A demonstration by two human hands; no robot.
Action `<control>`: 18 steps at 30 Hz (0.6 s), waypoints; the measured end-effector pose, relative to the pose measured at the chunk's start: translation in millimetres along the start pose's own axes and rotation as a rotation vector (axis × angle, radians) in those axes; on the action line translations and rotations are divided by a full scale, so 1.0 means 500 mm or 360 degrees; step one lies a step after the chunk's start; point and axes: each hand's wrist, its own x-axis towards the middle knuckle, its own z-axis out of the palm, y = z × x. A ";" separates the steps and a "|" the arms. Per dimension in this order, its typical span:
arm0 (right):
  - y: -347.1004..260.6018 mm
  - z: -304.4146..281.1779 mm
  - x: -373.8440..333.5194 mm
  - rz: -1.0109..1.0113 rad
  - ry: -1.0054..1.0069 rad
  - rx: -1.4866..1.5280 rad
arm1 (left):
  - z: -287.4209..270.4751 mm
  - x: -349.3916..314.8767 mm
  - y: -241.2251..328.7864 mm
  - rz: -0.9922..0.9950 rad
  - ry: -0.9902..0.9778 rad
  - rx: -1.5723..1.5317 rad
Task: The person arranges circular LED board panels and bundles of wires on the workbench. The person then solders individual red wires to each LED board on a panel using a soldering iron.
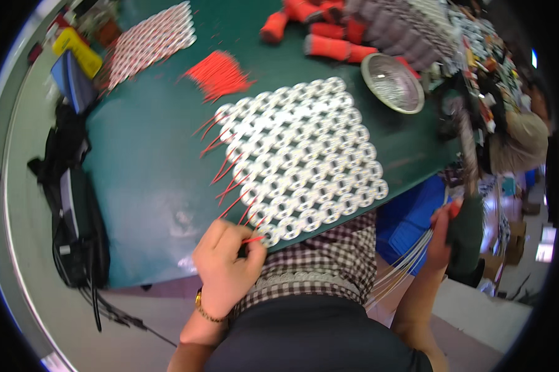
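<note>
A panel of joined small white round circuit boards (304, 152) lies on the green table, with short red wires (225, 166) sticking out along its left edge. At the panel's near corner my left hand (225, 257) is closed in a pinch on a red wire (251, 239), whose end touches the last round board. Off the table's right side, my right hand (439, 242) is raised with its fingers closed. Something orange (455, 208) shows at its fingertips beside a dark green shape (465, 239); what exactly it grips is blurred.
A pile of cut red wires (220, 75) lies beyond the panel. A metal bowl (392, 84) stands at the back right, near red-wrapped bundles (329, 48). Another panel (152, 42) is at the far left. A black bag (75, 217) hangs by the left edge; a blue bin (409, 214) sits below.
</note>
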 end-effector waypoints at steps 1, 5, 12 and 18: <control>-0.008 -0.009 0.045 -0.0116 0.0007 0.0048 | -0.003 -0.003 0.005 -0.0073 0.0005 0.0011; -0.031 0.041 0.176 -0.0240 0.0602 0.0271 | -0.027 -0.015 0.013 -0.0184 -0.0063 0.0050; 0.009 0.081 0.282 -0.0477 0.0650 0.0035 | -0.063 -0.006 0.032 -0.0009 -0.0029 -0.0099; 0.057 0.074 0.327 -0.0729 0.0830 -0.0227 | -0.113 0.013 0.042 -0.0676 0.0338 -0.1520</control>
